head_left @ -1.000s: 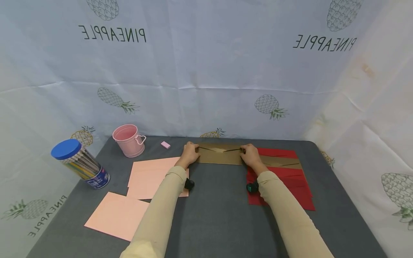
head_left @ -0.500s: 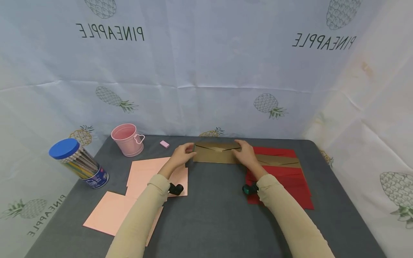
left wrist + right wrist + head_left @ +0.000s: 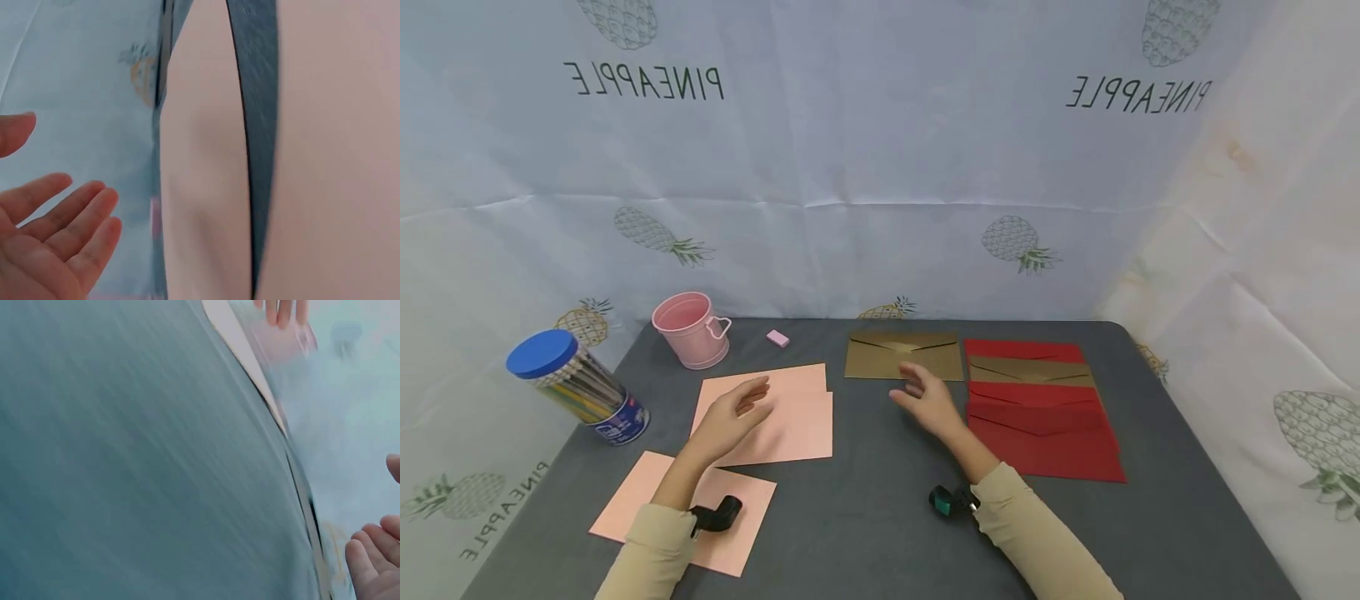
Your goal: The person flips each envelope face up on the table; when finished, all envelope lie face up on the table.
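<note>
My left hand (image 3: 730,421) hovers over the pale pink sheets (image 3: 797,429), fingers loosely bent and nothing in them. Its spread fingers also show in the left wrist view, beside the pink sheet (image 3: 203,156). My right hand (image 3: 927,404) is in the air just in front of the gold envelope (image 3: 865,358), fingertips overlapping its lower edge in the head view, and holds nothing. That envelope lies flat near the table's back edge, flap side up. To its right is an overlapping stack of red envelopes (image 3: 1037,442) with another gold envelope (image 3: 1030,372) among them.
A pink cup (image 3: 692,333) with a handle stands at the back left, near a small pink eraser (image 3: 778,338). A blue-lidded tub of pencils (image 3: 580,387) is at the left edge. One more pink sheet (image 3: 730,533) lies at the front left of the dark table (image 3: 880,517).
Both hands have let go of the gold envelope at the back. The left has drawn back leftward over the pink sheets; the right has moved toward me and left.
</note>
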The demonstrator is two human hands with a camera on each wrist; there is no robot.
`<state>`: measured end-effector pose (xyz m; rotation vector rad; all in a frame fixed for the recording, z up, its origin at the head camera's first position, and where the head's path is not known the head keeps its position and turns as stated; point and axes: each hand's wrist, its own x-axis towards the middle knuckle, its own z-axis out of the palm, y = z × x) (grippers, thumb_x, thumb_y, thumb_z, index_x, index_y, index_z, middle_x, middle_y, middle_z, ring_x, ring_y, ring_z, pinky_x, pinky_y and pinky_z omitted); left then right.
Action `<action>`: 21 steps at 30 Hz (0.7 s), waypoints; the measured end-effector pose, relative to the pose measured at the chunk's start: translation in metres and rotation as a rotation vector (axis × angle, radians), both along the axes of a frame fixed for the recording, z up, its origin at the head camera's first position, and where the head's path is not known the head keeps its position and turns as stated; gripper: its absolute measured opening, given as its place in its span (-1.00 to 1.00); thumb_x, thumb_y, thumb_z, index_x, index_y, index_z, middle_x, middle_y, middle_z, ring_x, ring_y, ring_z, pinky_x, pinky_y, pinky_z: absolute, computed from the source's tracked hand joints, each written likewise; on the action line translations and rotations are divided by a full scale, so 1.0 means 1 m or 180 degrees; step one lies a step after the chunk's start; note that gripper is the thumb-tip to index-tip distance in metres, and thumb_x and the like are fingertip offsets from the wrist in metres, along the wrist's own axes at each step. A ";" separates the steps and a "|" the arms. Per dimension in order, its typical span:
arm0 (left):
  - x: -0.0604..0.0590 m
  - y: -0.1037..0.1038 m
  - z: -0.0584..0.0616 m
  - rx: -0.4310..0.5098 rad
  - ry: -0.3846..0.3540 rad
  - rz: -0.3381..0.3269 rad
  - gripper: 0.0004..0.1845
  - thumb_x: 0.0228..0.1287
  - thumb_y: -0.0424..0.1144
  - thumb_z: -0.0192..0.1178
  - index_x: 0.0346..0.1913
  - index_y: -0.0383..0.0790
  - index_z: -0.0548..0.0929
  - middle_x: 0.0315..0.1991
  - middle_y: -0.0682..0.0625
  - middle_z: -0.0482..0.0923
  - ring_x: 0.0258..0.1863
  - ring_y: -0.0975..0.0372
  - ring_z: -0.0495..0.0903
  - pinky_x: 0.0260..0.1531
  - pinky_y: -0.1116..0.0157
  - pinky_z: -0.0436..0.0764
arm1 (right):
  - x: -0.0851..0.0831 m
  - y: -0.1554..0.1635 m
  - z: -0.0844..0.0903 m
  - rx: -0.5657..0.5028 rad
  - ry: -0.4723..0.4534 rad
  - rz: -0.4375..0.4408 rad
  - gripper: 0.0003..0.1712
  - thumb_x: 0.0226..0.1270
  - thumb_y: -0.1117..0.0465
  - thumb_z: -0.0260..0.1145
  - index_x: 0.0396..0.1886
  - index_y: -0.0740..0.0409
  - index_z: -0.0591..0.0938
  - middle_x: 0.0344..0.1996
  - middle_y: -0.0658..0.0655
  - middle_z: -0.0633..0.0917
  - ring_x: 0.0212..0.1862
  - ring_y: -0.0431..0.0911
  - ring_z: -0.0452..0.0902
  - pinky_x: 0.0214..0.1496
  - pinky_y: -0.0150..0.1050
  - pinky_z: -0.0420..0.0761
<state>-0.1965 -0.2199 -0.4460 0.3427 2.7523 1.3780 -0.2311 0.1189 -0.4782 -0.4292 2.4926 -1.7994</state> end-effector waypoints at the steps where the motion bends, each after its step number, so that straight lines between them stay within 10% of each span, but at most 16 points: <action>1: 0.007 -0.008 0.001 -0.0027 0.0012 0.0048 -0.41 0.36 -0.23 0.13 0.35 -0.42 0.26 0.25 -0.35 0.38 0.26 -0.14 0.37 0.24 -0.04 0.34 | 0.008 -0.005 -0.001 -0.0075 -0.0014 0.0085 -0.32 0.27 0.25 0.32 0.34 0.35 0.31 0.29 0.33 0.40 0.32 0.16 0.33 0.29 -0.05 0.43; 7: 0.041 -0.053 0.002 -0.0210 0.0137 0.0238 -0.43 0.38 -0.22 0.10 0.33 -0.46 0.27 0.25 -0.38 0.36 0.21 -0.09 0.41 0.18 0.36 0.44 | 0.048 -0.034 -0.005 -0.0318 -0.0091 0.0641 -0.32 0.26 0.36 0.29 0.32 0.48 0.26 0.30 0.45 0.33 0.35 0.26 0.25 0.32 0.03 0.37; 11: 0.059 -0.081 0.001 -0.0172 0.0027 0.0349 -0.42 0.40 -0.20 0.08 0.34 -0.46 0.24 0.27 -0.42 0.31 0.09 0.56 0.41 -0.07 0.79 0.30 | 0.069 -0.052 -0.004 -0.0308 -0.0158 0.0915 -0.33 0.27 0.30 0.30 0.33 0.39 0.29 0.30 0.36 0.38 0.34 0.17 0.29 0.32 -0.09 0.40; 17: 0.074 -0.107 -0.009 -0.0284 -0.0123 0.0453 -0.42 0.42 -0.16 0.05 0.36 -0.43 0.25 0.27 -0.40 0.33 -0.05 0.89 0.15 -0.16 0.81 0.28 | 0.092 -0.072 -0.009 -0.0470 -0.0439 0.1247 -0.30 0.27 0.22 0.32 0.35 0.30 0.28 0.32 0.30 0.37 0.36 0.10 0.28 0.34 -0.26 0.37; 21: 0.079 -0.121 -0.015 -0.0430 -0.0050 0.0567 -0.43 0.39 -0.16 0.08 0.34 -0.39 0.29 0.24 -0.03 0.43 -0.05 0.90 0.13 -0.16 0.80 0.27 | 0.103 -0.084 -0.011 -0.0576 -0.0583 0.1432 -0.26 0.26 0.23 0.34 0.36 0.34 0.25 0.33 0.32 0.35 0.38 0.10 0.26 0.35 -0.30 0.35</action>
